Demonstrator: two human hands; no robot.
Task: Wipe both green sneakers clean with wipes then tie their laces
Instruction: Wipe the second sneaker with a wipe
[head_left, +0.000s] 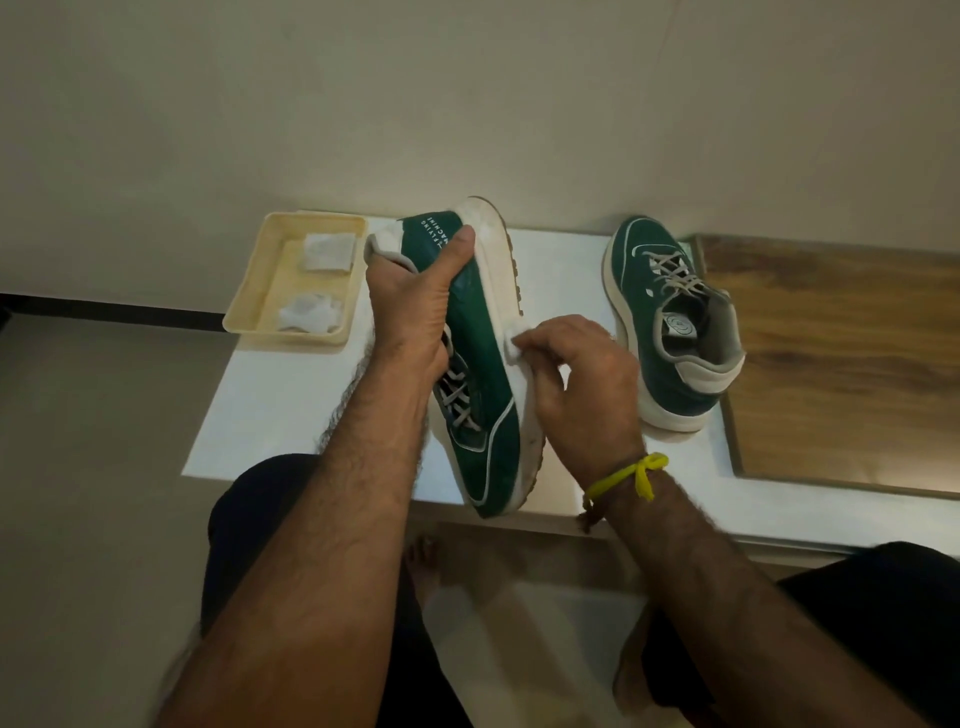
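Observation:
My left hand (413, 296) grips a green sneaker (480, 364) by its heel end and holds it on its side above the white table, sole turned right, toe pointing toward me. Its grey laces (457, 395) hang loose. My right hand (582, 384) pinches a white wipe (511, 349) against the sneaker's white midsole. The second green sneaker (672, 322) stands upright on the table to the right, with its laces threaded but loose.
A cream tray (260, 291) at the table's far left corner holds two white wipes (324, 252). The white table (291, 395) ends near my knees. A wooden surface (841, 364) adjoins it on the right. A plain wall stands behind.

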